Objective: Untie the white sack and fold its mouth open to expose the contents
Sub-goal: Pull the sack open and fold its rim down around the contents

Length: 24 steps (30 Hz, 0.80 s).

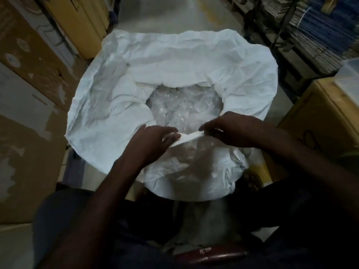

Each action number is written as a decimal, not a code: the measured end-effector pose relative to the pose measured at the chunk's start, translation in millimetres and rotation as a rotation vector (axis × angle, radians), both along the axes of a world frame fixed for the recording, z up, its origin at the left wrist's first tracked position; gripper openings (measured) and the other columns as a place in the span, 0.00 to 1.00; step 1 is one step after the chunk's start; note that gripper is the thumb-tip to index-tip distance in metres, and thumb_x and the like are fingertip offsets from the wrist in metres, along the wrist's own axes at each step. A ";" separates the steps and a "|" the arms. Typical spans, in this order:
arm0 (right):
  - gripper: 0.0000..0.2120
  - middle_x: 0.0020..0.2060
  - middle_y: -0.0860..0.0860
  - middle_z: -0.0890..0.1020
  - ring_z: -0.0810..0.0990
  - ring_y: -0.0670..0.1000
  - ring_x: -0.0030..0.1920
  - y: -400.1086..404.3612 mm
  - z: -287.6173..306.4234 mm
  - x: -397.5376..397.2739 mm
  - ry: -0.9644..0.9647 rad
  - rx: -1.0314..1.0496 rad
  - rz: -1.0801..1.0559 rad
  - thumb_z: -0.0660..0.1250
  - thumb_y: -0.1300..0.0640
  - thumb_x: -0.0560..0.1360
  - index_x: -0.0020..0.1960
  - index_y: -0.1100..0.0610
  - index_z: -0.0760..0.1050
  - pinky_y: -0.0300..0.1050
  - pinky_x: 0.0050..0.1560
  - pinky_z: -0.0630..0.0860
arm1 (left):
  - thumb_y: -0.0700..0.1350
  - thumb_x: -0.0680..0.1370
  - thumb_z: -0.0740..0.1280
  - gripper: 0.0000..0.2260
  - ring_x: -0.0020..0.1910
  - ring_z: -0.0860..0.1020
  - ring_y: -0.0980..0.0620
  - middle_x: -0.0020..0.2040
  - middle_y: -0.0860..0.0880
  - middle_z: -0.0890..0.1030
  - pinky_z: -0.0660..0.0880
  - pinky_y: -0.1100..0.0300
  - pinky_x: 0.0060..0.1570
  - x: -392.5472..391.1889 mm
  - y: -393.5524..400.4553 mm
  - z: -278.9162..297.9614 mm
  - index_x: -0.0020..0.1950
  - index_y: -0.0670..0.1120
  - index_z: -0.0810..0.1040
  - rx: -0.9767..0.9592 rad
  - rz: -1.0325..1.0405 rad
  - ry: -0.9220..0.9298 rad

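The white sack (pixel 174 78) filled the centre of the frame, its mouth already untied and spread wide, with the far and left-hand cloth turned outward and clear plastic contents (pixel 182 107) showing in the middle. Only the near rim (pixel 190 136), just below centre, was not yet turned down. The left hand (pixel 155 140) pinched that edge between thumb and fingers, and the right hand (pixel 229 131) gripped the same edge just beside it. To finish the fold well, I judged that the 2 hands should move apart along the rim, roll it outward and down toward the body evenly, and keep the inner plastic from catching. Cardboard boxes (pixel 29 55) stood at the left of the frame.
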State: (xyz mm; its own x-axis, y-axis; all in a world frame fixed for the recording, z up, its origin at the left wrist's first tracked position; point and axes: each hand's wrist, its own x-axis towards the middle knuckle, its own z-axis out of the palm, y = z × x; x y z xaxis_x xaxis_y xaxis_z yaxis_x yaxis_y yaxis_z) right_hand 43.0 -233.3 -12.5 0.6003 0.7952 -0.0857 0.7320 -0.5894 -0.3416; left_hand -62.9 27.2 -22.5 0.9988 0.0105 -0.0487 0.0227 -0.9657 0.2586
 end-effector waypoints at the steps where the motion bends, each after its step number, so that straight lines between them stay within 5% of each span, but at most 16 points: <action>1: 0.18 0.62 0.44 0.85 0.85 0.48 0.57 -3.6 2.1 -4.1 -0.049 0.080 -0.028 0.67 0.46 0.83 0.72 0.40 0.76 0.48 0.55 0.81 | 0.63 0.86 0.62 0.16 0.64 0.82 0.50 0.62 0.55 0.86 0.71 0.42 0.71 -4.9 1.6 -0.3 0.69 0.62 0.81 0.001 -0.011 -0.041; 5: 0.15 0.61 0.47 0.81 0.79 0.51 0.60 2.7 6.5 -38.1 -0.263 0.357 0.037 0.74 0.52 0.78 0.64 0.49 0.79 0.48 0.52 0.79 | 0.51 0.85 0.70 0.17 0.68 0.79 0.50 0.69 0.51 0.84 0.74 0.48 0.70 -19.5 -2.7 11.7 0.74 0.51 0.80 -0.087 -0.082 -0.347; 9: 0.08 0.52 0.50 0.80 0.79 0.53 0.54 33.3 -26.8 -72.5 -0.383 0.278 0.280 0.74 0.55 0.75 0.53 0.54 0.80 0.51 0.46 0.79 | 0.44 0.81 0.75 0.12 0.64 0.77 0.52 0.62 0.52 0.85 0.72 0.59 0.65 -35.5 -6.3 12.0 0.64 0.49 0.83 -0.115 -0.083 -0.457; 13: 0.32 0.64 0.53 0.78 0.77 0.57 0.65 44.8 -65.9 -64.6 -0.337 0.110 0.278 0.82 0.46 0.67 0.67 0.55 0.78 0.53 0.62 0.77 | 0.44 0.79 0.77 0.08 0.61 0.77 0.51 0.57 0.53 0.84 0.72 0.60 0.60 -40.5 -0.2 4.2 0.56 0.50 0.81 -0.127 -0.053 -0.423; 17: 0.39 0.69 0.58 0.76 0.74 0.60 0.70 54.2 -83.6 -56.5 -0.350 0.072 0.223 0.84 0.48 0.64 0.70 0.58 0.76 0.55 0.69 0.75 | 0.45 0.76 0.79 0.11 0.63 0.78 0.49 0.58 0.53 0.83 0.73 0.56 0.65 -34.2 8.2 -5.4 0.54 0.50 0.80 -0.140 -0.096 -0.382; 21: 0.21 0.61 0.56 0.80 0.78 0.60 0.64 63.0 -96.8 -46.9 -0.399 0.149 0.220 0.74 0.54 0.72 0.63 0.59 0.79 0.55 0.66 0.75 | 0.49 0.70 0.84 0.25 0.69 0.77 0.44 0.67 0.50 0.80 0.74 0.42 0.68 -27.4 19.3 -18.4 0.63 0.50 0.80 -0.090 -0.161 -0.318; 24: 0.07 0.50 0.55 0.84 0.83 0.59 0.54 64.3 -92.7 -45.6 -0.483 0.290 0.220 0.66 0.59 0.76 0.51 0.59 0.81 0.54 0.59 0.78 | 0.59 0.69 0.83 0.42 0.86 0.59 0.42 0.85 0.49 0.65 0.60 0.36 0.80 -26.7 22.6 -28.7 0.79 0.55 0.71 -0.038 -0.110 -0.178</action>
State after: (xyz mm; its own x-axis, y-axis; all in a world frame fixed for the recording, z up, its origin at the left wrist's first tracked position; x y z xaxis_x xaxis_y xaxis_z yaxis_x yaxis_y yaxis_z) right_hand -2.6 -168.9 -105.3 0.3364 0.8552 0.3942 0.9384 -0.3395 -0.0641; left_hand -89.6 49.9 -51.2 0.9867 -0.0973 0.1303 -0.1313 -0.9494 0.2854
